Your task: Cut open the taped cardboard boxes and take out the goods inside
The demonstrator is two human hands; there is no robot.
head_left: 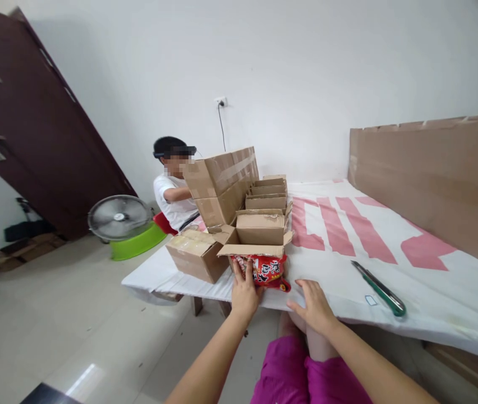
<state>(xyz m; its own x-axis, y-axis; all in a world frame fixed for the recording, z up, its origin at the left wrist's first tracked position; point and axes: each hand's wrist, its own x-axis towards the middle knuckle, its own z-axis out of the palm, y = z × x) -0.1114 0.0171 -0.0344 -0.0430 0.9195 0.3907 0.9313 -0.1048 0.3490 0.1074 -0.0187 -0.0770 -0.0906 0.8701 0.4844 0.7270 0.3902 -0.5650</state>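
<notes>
My hands at the table edge, on a red snack bag.
I see my left hand (245,292) gripping the bag (264,270) under the open box (260,233); my right hand (315,306) rests flat, fingers loose; a green knife (380,289) lies farther right.

Glossy red plastic packet (264,270), matt brown cardboard box (260,230), white cloth-covered table (432,292).

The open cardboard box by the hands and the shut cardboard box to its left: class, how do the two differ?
The open cardboard box has its flaps spread, while the shut cardboard box is closed. A red snack packet lies against the open box's front, under the left hand; nothing lies against the shut box. The open box stands farther in on the table; the shut box sits at its edge. Both are plain brown.
</notes>
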